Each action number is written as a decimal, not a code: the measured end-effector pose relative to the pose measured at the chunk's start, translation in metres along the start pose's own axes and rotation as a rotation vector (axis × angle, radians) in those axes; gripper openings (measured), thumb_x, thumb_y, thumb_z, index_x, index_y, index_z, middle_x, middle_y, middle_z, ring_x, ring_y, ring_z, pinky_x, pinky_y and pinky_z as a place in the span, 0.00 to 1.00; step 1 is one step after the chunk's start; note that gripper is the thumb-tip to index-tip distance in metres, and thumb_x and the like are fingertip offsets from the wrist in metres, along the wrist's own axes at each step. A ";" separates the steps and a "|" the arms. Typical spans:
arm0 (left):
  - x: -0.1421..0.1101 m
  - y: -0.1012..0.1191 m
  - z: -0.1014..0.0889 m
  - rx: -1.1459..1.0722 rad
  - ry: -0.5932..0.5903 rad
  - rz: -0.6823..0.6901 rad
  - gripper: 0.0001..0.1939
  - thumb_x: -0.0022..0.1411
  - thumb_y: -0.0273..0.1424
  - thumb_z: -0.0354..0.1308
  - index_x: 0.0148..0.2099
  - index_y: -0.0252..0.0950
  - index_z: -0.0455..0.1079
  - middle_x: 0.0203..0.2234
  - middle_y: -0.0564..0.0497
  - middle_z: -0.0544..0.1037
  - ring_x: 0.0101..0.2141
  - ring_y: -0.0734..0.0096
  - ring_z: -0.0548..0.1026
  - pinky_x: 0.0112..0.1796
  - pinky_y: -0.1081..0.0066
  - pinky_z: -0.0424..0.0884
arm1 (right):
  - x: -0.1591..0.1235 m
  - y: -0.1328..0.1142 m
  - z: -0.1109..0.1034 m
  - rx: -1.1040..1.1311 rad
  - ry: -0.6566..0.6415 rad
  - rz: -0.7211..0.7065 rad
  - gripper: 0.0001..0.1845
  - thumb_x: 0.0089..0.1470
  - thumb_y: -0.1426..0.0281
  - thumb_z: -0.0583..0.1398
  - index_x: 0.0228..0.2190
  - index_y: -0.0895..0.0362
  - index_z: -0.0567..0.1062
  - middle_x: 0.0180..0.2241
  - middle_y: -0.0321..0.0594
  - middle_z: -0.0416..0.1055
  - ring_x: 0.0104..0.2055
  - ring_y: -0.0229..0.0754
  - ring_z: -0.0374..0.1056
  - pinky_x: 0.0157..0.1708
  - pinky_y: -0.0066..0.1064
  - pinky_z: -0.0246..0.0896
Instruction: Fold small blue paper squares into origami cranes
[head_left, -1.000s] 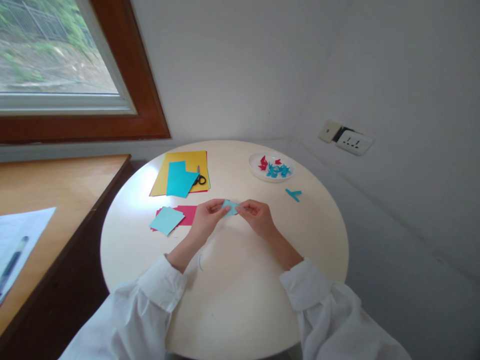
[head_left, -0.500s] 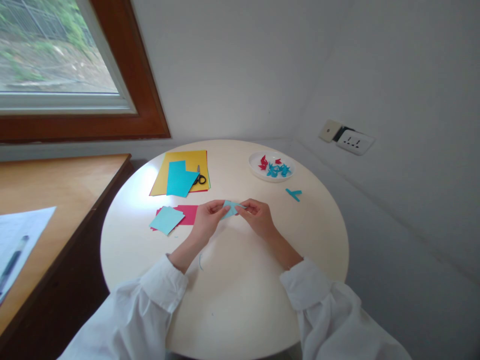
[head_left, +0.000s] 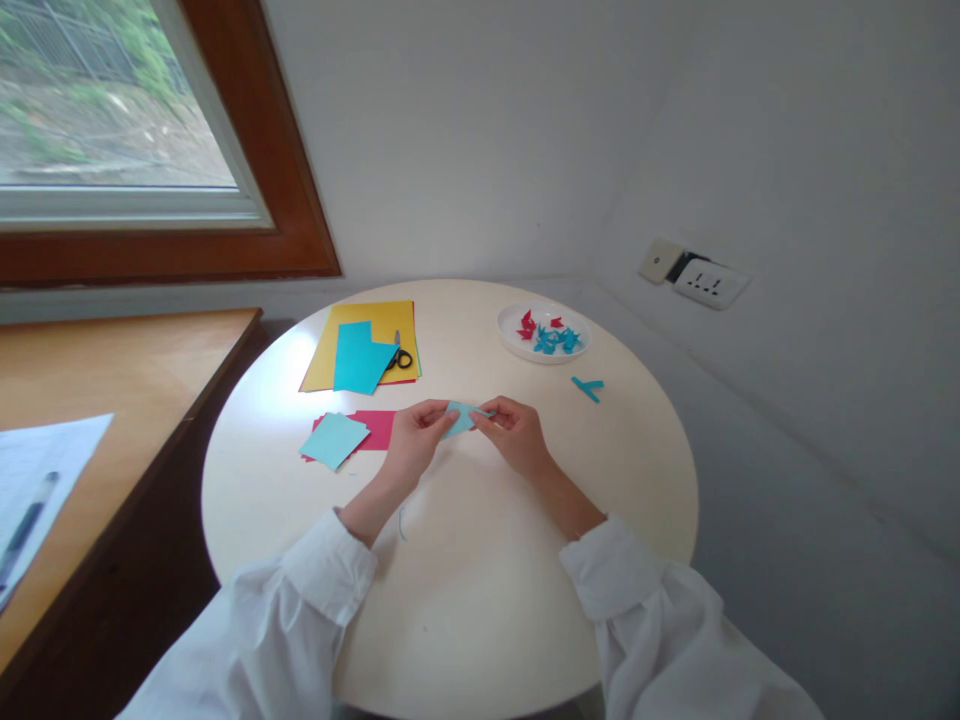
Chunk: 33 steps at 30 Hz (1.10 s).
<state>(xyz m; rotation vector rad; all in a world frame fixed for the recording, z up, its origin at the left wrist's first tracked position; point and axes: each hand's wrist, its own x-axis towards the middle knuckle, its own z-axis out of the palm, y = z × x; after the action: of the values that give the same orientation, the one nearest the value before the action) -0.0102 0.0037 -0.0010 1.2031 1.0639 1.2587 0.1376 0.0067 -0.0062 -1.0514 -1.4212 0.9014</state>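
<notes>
Small blue paper: the pale blue paper [head_left: 460, 418] is in front of the person, between the two hands. A thin tip pokes out on the right, past the right thumb, and it shows more than it did a second ago. I think the paper is being bent or turned, so it looks part folded.
Left hand: the left hand [head_left: 415, 437] pinches the paper's left side and is almost where it was.
Right hand: the right hand [head_left: 516, 432] pinches the other side, thumb on top.
Round table: the table [head_left: 480, 600] is cream and smooth, with a thin curved scrap [head_left: 402, 525] near the left wrist.
Paper piles: pale blue squares [head_left: 334, 441] lie on pink paper [head_left: 379, 431]. Behind them, a bright blue sheet [head_left: 353, 355] and scissors [head_left: 405, 359] lie on yellow paper [head_left: 390, 315].
White plate: the plate [head_left: 508, 333] holds red folded bits [head_left: 527, 325] and blue folded bits [head_left: 547, 342]. Blue strips [head_left: 589, 387] lie near it.
Room: a window [head_left: 105, 110] and a wooden desk [head_left: 150, 370] are on the left, a wall socket [head_left: 709, 283] on the right.
</notes>
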 end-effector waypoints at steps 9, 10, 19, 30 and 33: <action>0.000 -0.001 -0.001 -0.031 0.057 0.000 0.11 0.45 0.34 0.63 0.30 0.33 0.74 0.25 0.50 0.77 0.26 0.72 0.71 0.29 0.73 0.64 | 0.004 0.005 0.002 0.196 0.067 0.053 0.16 0.34 0.64 0.66 0.27 0.56 0.69 0.26 0.35 0.69 0.30 0.37 0.68 0.31 0.31 0.68; 0.000 -0.001 -0.001 -0.038 0.060 -0.003 0.11 0.45 0.35 0.63 0.30 0.33 0.74 0.24 0.50 0.76 0.26 0.72 0.71 0.29 0.73 0.64 | 0.004 0.005 0.002 0.207 0.072 0.062 0.16 0.33 0.64 0.67 0.27 0.56 0.69 0.26 0.35 0.69 0.30 0.37 0.68 0.31 0.31 0.68; 0.000 0.001 0.000 -0.068 0.124 -0.015 0.13 0.42 0.35 0.64 0.31 0.32 0.73 0.26 0.49 0.77 0.27 0.72 0.71 0.30 0.72 0.64 | 0.005 0.005 0.002 0.300 0.106 0.104 0.16 0.32 0.66 0.67 0.27 0.56 0.70 0.25 0.33 0.70 0.28 0.36 0.69 0.34 0.33 0.68; 0.001 -0.001 -0.002 -0.138 0.131 -0.052 0.14 0.42 0.35 0.65 0.32 0.32 0.73 0.26 0.49 0.76 0.28 0.71 0.71 0.33 0.70 0.65 | 0.004 0.003 0.000 0.284 0.135 0.102 0.14 0.34 0.67 0.66 0.28 0.56 0.73 0.28 0.36 0.74 0.33 0.39 0.71 0.39 0.35 0.68; 0.001 -0.001 -0.003 -0.144 0.132 -0.057 0.14 0.42 0.35 0.65 0.32 0.32 0.73 0.27 0.49 0.76 0.28 0.71 0.71 0.33 0.70 0.65 | 0.004 0.003 0.000 0.267 0.148 0.093 0.13 0.34 0.67 0.66 0.26 0.56 0.73 0.27 0.36 0.74 0.31 0.39 0.71 0.38 0.35 0.68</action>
<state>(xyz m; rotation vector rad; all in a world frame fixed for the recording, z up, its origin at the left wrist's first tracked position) -0.0127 0.0048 -0.0022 0.9857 1.0762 1.3608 0.1378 0.0113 -0.0084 -0.9664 -1.1029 1.0274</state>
